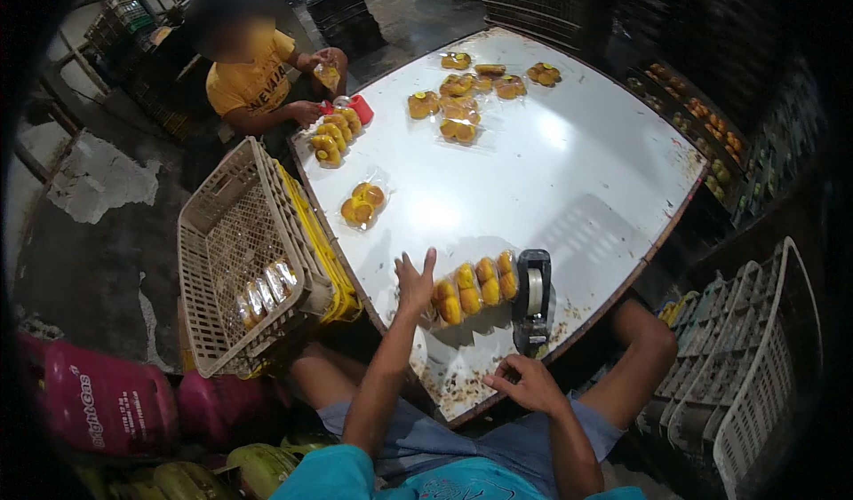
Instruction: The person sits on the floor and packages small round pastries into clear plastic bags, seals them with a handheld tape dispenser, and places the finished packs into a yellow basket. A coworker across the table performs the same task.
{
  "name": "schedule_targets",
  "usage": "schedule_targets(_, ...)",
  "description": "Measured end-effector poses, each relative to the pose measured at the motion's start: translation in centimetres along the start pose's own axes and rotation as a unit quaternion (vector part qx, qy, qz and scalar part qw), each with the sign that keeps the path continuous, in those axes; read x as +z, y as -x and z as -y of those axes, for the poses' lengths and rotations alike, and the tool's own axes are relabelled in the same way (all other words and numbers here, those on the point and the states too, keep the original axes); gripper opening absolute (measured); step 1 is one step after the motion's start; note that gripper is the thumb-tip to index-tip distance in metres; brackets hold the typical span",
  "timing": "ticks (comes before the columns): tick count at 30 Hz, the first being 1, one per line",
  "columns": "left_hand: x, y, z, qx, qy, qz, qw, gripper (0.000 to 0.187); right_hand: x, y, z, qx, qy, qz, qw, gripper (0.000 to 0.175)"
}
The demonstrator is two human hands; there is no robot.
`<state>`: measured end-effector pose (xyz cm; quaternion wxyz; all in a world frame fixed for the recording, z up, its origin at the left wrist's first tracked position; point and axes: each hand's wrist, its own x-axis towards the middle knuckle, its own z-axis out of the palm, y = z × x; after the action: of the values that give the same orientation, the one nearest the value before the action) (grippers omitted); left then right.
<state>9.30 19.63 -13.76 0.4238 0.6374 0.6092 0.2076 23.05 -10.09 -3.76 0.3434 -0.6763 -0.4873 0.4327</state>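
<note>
My left hand (416,285) is over the white table (600,153) with its fingers spread, at the left end of a row of bread rolls in clear plastic bags (470,288). Whether its palm touches the nearest pack cannot be told. To the right of the row stands a black tape dispenser (534,300) with a roll of clear tape. At the table's near corner, among crumbs, is my right hand (523,381), its fingers loosely curled and nothing visible in them. One bagged bread (362,203) lies farther off, beyond my left hand.
A plastic crate (303,250) with several wrapped packs stands left of the table. Across the table sits a person holding a bag, beside a red tape dispenser (362,109) and more packs (336,133). Other bagged breads (460,110) lie far back. Pink gas cylinders (100,400) and crates (766,367) flank me.
</note>
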Motion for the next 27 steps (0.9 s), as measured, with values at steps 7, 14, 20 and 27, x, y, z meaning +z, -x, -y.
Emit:
schedule_targets(7,-5.6,-15.9,1.3,0.086,-0.310,-0.192,0.927,0.109,1.6,-1.1,0.0,-0.098,0.025,0.060,0.993,0.045)
schedule_targets(14,-9.3,-19.5,7.0,0.169,-0.295,-0.180,0.923,0.044,3.0,-1.8,-0.1,-0.035,-0.001,0.105,0.994,0.042)
schedule_targets(20,-9.4,-11.7,7.6,0.081,-0.010,-0.128,0.988,0.019,3.1,-1.9,0.6,-0.054,-0.073,0.088,0.992,0.046)
schedule_targets(27,-7.2,-8.0,1.8,0.137,-0.247,-0.109,0.953,0.077,3.3,-0.3,2.3,-0.040,-0.079,0.069,0.994,0.039)
